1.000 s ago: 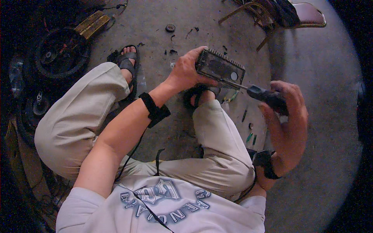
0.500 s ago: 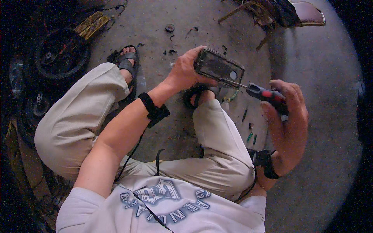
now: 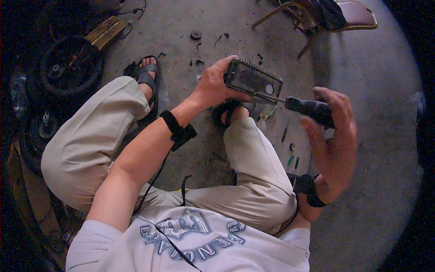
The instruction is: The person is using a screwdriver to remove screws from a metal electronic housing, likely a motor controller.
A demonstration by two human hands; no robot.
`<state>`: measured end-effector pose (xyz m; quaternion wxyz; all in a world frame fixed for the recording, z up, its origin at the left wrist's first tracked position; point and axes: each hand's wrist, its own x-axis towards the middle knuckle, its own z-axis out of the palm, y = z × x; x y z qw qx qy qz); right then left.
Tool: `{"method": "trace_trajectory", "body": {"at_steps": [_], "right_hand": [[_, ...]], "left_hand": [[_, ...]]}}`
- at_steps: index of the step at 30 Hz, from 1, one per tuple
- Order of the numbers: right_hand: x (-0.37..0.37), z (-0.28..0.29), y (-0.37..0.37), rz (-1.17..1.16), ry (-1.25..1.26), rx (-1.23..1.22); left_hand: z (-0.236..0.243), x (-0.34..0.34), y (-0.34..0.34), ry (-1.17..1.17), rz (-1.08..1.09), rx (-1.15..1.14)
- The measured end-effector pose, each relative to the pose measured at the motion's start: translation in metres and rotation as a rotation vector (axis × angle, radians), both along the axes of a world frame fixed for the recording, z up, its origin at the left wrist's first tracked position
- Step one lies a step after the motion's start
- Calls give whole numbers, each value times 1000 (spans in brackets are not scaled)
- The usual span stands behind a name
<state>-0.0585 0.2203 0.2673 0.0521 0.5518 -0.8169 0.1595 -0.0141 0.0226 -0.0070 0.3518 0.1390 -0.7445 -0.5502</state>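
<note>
My left hand (image 3: 211, 84) grips a dark rectangular metal case (image 3: 251, 78) by its left end, above my right foot. The case has ridged fins along its far edge and a small pale round spot at its right. My right hand (image 3: 336, 136) has its fingers curled round the black handle of a screwdriver (image 3: 306, 110). The screwdriver's shaft runs leftward to the lower edge of the case, where its tip is too small to make out.
Dark wheels (image 3: 68, 63) and a yellow ribbed piece (image 3: 105, 32) lie at left. A chair (image 3: 360, 20) holding dark fabric is at upper right. On the floor are a small round part (image 3: 195, 35), scattered black scraps and small green pieces (image 3: 291, 159). My sandalled feet frame the work.
Both hands, the case and the screwdriver have shifted slightly left. The handle has turned: red on it that showed half a second ago is now out of sight.
</note>
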Motion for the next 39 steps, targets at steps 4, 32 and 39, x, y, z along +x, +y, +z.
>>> {"method": "trace_trajectory", "body": {"at_steps": [4,32,39], "right_hand": [[-6,-1,-4,-119,82,36],[-17,11,4,38,-167,-59],[-26,19,13,-57,-58,-102]], "left_hand": [[2,-1,0,5,-23,57],[20,-1,2,13,4,80],[15,-6,0,-1,-23,101]]}}
